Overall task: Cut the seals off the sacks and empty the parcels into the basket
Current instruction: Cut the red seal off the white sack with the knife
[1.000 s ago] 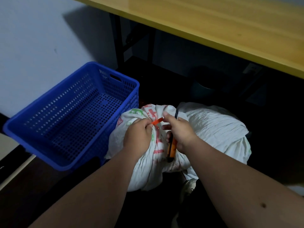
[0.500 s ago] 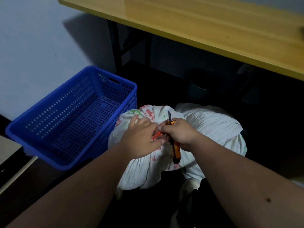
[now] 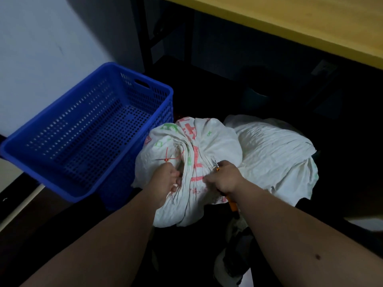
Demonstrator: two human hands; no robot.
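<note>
A white woven sack with red and green print stands on the dark floor, its neck bunched. My left hand pinches a red zip-tie seal that sticks up above its knuckles, and its fingers lie against the sack's folds. My right hand grips an orange-handled knife; the short blade pokes out above the fist, touching the cloth. A second white sack lies just right of the first. The blue perforated basket holds nothing and stands tilted at the left, against the first sack.
A yellow tabletop overhangs at the top right, with black table legs under it. A pale wall is behind the basket. A shoe shows on the floor between my arms.
My hands have drawn apart. The red seal now stands free above my left hand, off the sack's neck, and the knife hand has moved right. The camera view has tilted down.
</note>
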